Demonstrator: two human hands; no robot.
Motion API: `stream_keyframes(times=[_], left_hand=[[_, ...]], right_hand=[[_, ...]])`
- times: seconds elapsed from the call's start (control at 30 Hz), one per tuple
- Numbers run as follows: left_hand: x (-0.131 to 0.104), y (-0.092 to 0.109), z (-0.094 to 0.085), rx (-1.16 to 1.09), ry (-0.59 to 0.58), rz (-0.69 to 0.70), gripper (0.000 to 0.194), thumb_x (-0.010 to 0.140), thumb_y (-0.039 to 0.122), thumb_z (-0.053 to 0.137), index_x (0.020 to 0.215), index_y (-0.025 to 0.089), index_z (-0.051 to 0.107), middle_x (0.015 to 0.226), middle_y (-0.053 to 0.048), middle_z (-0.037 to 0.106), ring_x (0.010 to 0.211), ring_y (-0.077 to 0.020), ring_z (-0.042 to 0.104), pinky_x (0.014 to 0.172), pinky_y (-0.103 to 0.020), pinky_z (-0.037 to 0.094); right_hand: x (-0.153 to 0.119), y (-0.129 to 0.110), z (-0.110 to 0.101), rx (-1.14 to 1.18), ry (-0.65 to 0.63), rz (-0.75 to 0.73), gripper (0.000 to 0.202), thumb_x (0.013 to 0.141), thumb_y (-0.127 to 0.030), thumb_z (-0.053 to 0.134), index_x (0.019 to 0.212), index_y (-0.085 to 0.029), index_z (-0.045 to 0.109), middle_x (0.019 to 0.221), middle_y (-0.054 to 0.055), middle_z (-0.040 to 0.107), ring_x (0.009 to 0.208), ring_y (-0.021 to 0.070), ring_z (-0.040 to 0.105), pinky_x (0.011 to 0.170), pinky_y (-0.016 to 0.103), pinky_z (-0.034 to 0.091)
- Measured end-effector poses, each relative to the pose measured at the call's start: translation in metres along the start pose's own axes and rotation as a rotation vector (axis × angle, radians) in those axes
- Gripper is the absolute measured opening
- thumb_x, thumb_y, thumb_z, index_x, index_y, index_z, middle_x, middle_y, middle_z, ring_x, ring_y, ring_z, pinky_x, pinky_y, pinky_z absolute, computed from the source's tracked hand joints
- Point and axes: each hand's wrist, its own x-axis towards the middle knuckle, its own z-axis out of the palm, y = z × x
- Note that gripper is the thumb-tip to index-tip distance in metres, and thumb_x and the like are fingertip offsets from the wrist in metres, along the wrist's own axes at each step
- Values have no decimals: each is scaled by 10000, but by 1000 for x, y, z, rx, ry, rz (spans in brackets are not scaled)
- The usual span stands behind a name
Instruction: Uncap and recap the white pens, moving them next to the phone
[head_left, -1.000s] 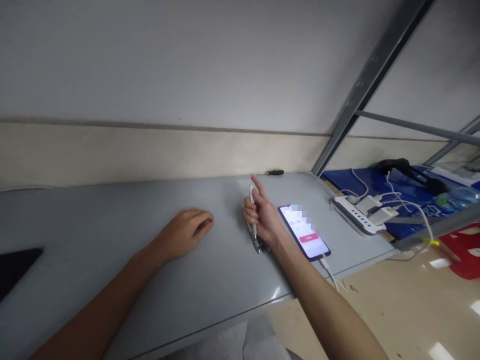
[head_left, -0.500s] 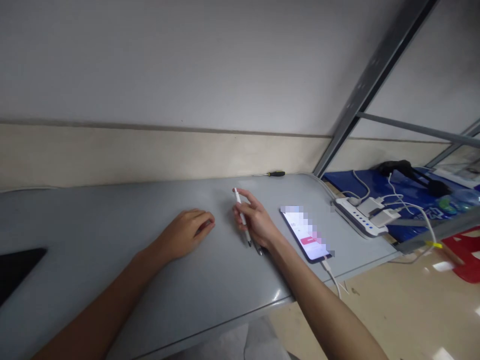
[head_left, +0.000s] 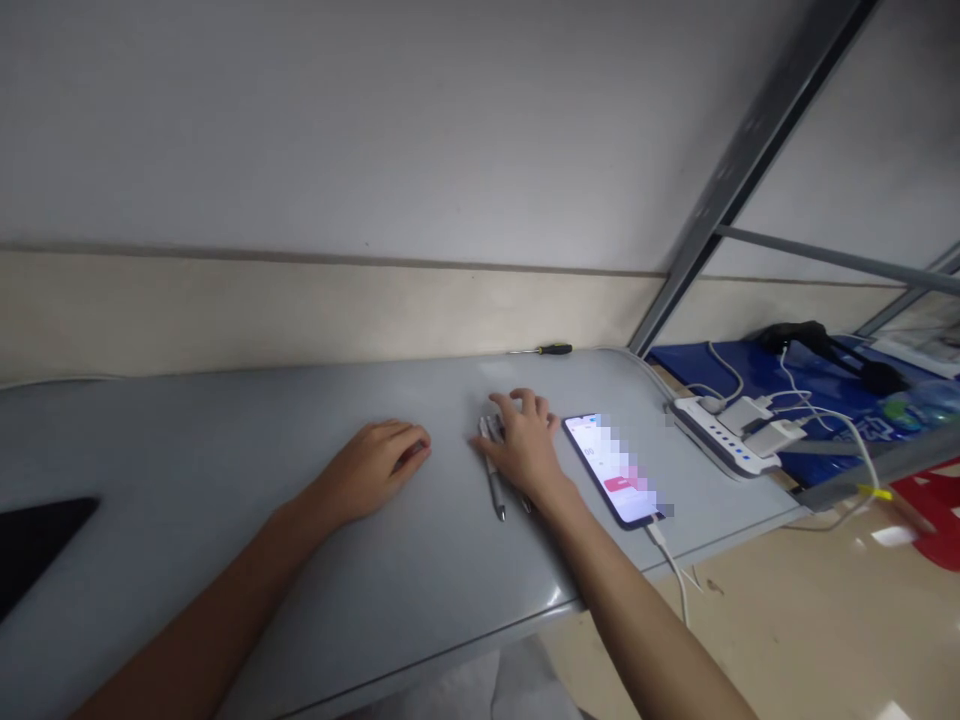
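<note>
My right hand (head_left: 529,445) is above the grey table, fingers apart and curved downward. By its thumb lies a pen (head_left: 496,490) with a grey lower barrel and metal tip, and the thumb touches it or hovers just over it. A second pen (head_left: 526,507) lies alongside, mostly hidden by the hand. To the left, my left hand (head_left: 375,465) rests on the table with curled fingers, the thumb close to the index finger. What those fingers hold, if anything, is hidden.
Right of my right hand, a lit phone (head_left: 611,470) is plugged into a white cable. Beyond it sits a power strip (head_left: 724,440) with chargers. A screwdriver (head_left: 553,349) lies by the wall. A black object (head_left: 45,540) is at far left, and a metal post (head_left: 697,230) rises at right.
The white pen that my right hand held up is now down on the table beside the other pen. The right hand's fingers have spread. My left hand has stayed in place.
</note>
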Motion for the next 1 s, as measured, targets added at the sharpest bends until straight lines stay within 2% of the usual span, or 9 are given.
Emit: stream_keyframes(times=[0.17, 0.27, 0.43, 0.67, 0.73, 0.9, 1.0], left_hand=[[0, 2, -1, -10, -6, -6, 255, 962, 325, 421, 876, 202, 627, 851, -30, 665, 805, -191, 608, 794, -342, 450], [0, 3, -2, -12, -4, -3, 250, 957, 316, 426, 866, 202, 629, 833, -28, 664, 787, -190, 605, 783, -340, 446], [-1, 2, -1, -10, -11, -13, 244, 959, 311, 426, 864, 200, 621, 838, -30, 656, 797, -189, 600, 786, -330, 444], [-1, 0, 1, -12, -29, -23, 259, 972, 327, 404, 865, 200, 604, 852, -29, 649, 808, -186, 595, 784, -327, 444], [-1, 0, 1, -12, -30, -23, 257, 968, 328, 409, 862, 200, 605, 846, -30, 651, 807, -188, 596, 781, -331, 445], [-1, 0, 1, -19, -26, -25, 257, 963, 325, 414, 876, 195, 619, 843, -40, 655, 789, -189, 593, 770, -340, 446], [-1, 2, 2, -35, -23, -11, 260, 965, 314, 409, 863, 198, 618, 834, -35, 653, 781, -183, 586, 767, -337, 441]], right_hand=[[0, 5, -3, 1, -84, 59, 652, 751, -560, 696, 1306, -252, 547, 1314, 156, 465, 1187, 357, 405, 915, 501, 336], [-2, 3, -6, -12, -122, 104, 618, 739, -571, 692, 1237, -222, 583, 1261, 159, 492, 1149, 358, 429, 893, 478, 359], [-1, 2, -10, -3, -145, 105, 480, 791, -364, 626, 1233, -181, 582, 1192, 162, 532, 1089, 328, 466, 866, 401, 381], [-1, -3, -10, 14, -199, 15, 529, 767, -156, 555, 1295, -155, 520, 1194, 156, 586, 1060, 303, 522, 852, 361, 386], [-3, -4, -11, 41, -223, -10, 553, 753, -131, 554, 1301, -175, 501, 1185, 151, 603, 1022, 294, 555, 796, 343, 393], [-5, -3, -13, 28, -284, 16, 512, 797, -121, 503, 1301, -211, 478, 974, 146, 679, 836, 282, 616, 651, 318, 347], [-5, -2, -14, 49, -251, -66, 476, 811, -119, 473, 1274, -228, 494, 1009, 131, 689, 845, 275, 618, 647, 311, 325]])
